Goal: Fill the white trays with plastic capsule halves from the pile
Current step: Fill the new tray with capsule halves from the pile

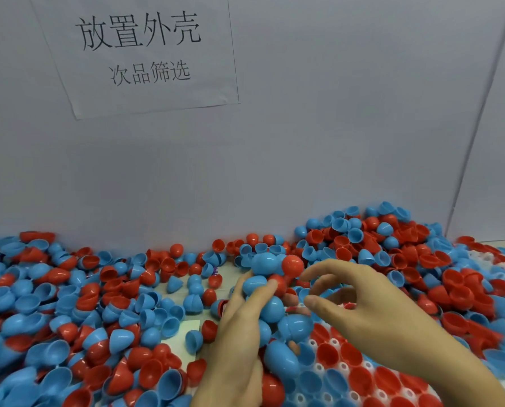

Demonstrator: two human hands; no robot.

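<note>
My left hand (239, 327) curls around a stack of blue and red capsule halves (270, 292), cradling them against my palm. My right hand (360, 301) hovers just beside the stack's top, fingers loosely spread and holding nothing. The white tray (345, 367) sits at the table's near edge under my wrists, its cups partly filled. The loose pile (69, 304) spreads along the back wall (304, 142), below a paper sign (139, 51).

head cam, looks fwd & down; close over hands (274, 318); faces wall (333, 127)
</note>
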